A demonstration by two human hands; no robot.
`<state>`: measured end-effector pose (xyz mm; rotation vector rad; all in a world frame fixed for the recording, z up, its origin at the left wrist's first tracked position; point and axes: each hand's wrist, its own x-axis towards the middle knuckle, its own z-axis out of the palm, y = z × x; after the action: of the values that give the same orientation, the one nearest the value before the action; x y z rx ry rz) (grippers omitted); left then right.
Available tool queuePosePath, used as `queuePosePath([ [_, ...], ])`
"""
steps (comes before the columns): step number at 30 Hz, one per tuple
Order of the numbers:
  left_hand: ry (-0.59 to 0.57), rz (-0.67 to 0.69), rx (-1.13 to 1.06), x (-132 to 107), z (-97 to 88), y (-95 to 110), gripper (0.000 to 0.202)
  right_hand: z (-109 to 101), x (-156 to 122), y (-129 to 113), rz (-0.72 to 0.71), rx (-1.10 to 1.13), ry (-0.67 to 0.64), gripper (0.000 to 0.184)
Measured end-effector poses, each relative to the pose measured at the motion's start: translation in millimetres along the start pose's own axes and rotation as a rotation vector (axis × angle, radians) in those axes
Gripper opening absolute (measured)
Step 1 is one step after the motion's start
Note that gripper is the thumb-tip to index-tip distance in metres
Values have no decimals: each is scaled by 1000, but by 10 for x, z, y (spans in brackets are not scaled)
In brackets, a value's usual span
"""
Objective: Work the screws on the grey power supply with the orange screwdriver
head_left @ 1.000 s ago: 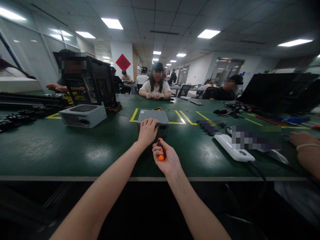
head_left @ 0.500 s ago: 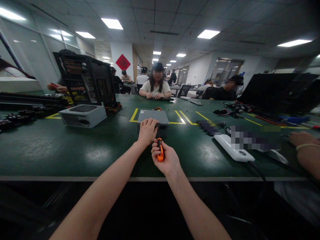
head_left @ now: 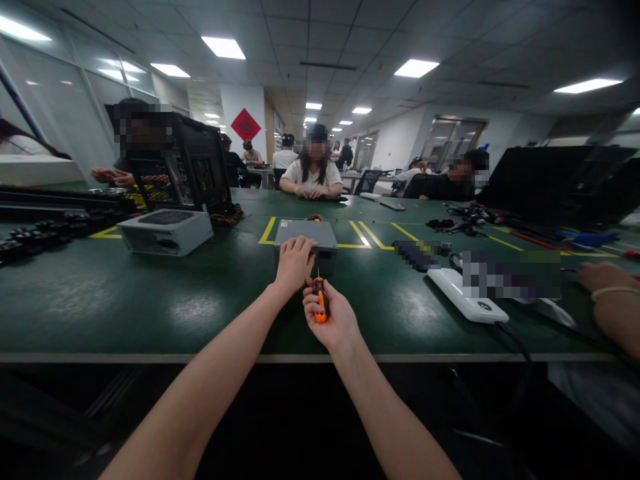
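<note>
A grey metal power supply box (head_left: 306, 234) sits on the green table (head_left: 125, 293) straight ahead of me. My left hand (head_left: 294, 264) rests on its near top edge, fingers curled over the corner and gripping it. Just below, my right hand (head_left: 330, 316) is closed round an orange and black screwdriver (head_left: 320, 300). The screwdriver's tip points up at the near face of the box; whether it touches is hidden by my fingers.
A second silver power supply (head_left: 167, 231) and an open computer case (head_left: 187, 167) stand at the left. A white power strip (head_left: 467, 297) lies to the right, with another person's arm (head_left: 613, 300) beyond it. People sit across the table. Yellow tape lines mark the surface.
My right hand has turned the screwdriver handle slightly in place. My left hand and the box have stayed put.
</note>
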<state>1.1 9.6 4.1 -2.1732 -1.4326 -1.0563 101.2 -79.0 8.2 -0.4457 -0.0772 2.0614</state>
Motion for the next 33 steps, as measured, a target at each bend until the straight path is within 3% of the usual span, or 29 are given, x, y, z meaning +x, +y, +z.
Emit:
queuePosePath([
  [4, -9, -10, 4, -3, 0, 10, 21, -2, 7, -1, -10, 59, 22, 14],
  [9, -11, -10, 1, 1, 12, 3, 22, -15, 12, -4, 13, -19, -29, 25],
  [15, 21, 10, 0, -2, 12, -1, 21, 1, 1, 5, 2, 20, 18, 16],
  [20, 3, 3, 3, 4, 17, -7, 22, 6, -18, 0, 4, -38, -24, 25],
  [26, 16, 9, 2, -2, 4, 2, 21, 6, -11, 5, -19, 1, 30, 17],
  [33, 4, -1, 2, 3, 16, -1, 22, 6, -5, 8, 9, -20, 7, 24],
])
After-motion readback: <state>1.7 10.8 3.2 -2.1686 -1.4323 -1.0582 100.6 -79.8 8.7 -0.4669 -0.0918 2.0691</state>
